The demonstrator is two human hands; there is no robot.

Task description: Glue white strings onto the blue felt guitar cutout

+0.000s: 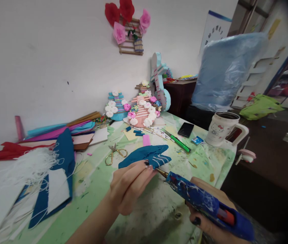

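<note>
My left hand (131,186) is closed on a dark teal cut-out (137,154), pinching its lower edge between the fingertips. Several white lines run across the narrower right end of the cut-out, which is held above the table. In my right hand (210,217) is a blue hot glue gun (194,193), its body smeared and stringy with residue. The brass-coloured nozzle reaches the cut-out's lower edge, right beside my left fingertips; whether it touches cannot be made out. My right fingers wrap around the gun's handle, which is mostly hidden.
Small gold-handled scissors (115,152) lie behind my left hand. A green craft knife (180,142), a phone (186,129) and a white mug (221,128) are to the right. Tangled white string (33,164) covers teal sheets at left. Flower-decorated instrument models (144,112) stand against the wall.
</note>
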